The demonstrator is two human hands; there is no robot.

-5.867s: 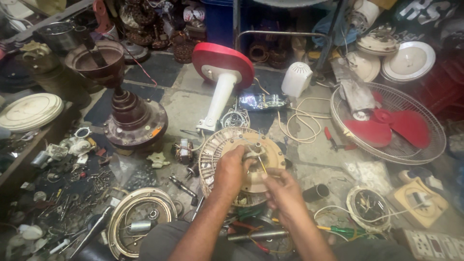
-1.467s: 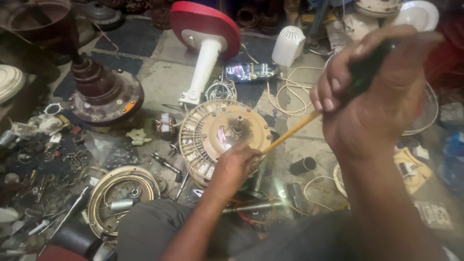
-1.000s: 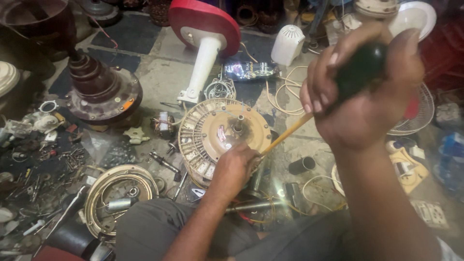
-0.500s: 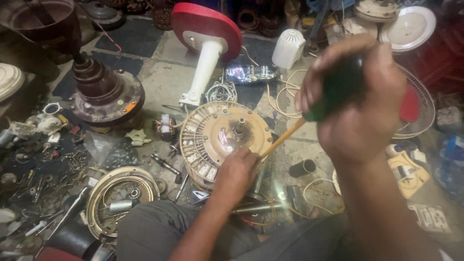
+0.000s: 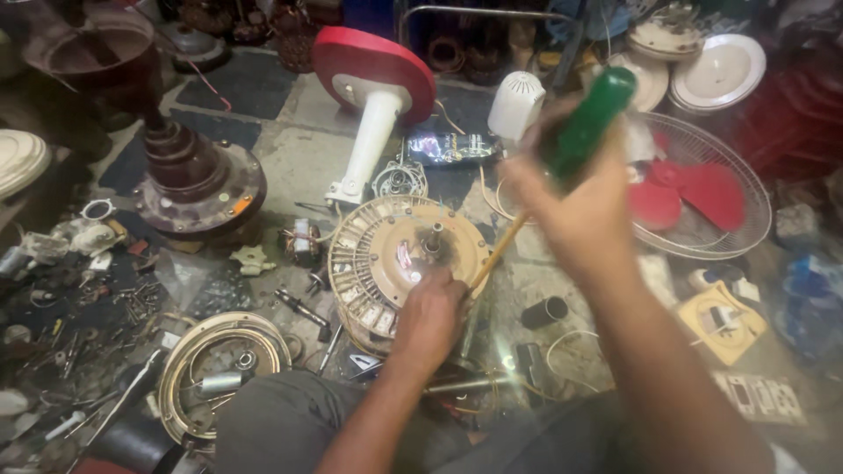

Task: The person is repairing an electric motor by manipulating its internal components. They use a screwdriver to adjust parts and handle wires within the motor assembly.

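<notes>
Right hand (image 5: 584, 206), blurred, fisted on green-handled screwdriver (image 5: 587, 123), tip seemingly at fan motor (image 5: 399, 263) hub. Left hand (image 5: 430, 318) clamps motor's near rim, on floor below red fan base (image 5: 376, 66). Risk: tip slips, jabs left fingers.

A worn concrete floor (image 5: 299, 158) is strewn with parts. Dark mats (image 5: 241, 83) are laid toward its far edge. Dim light is cast throughout.
</notes>
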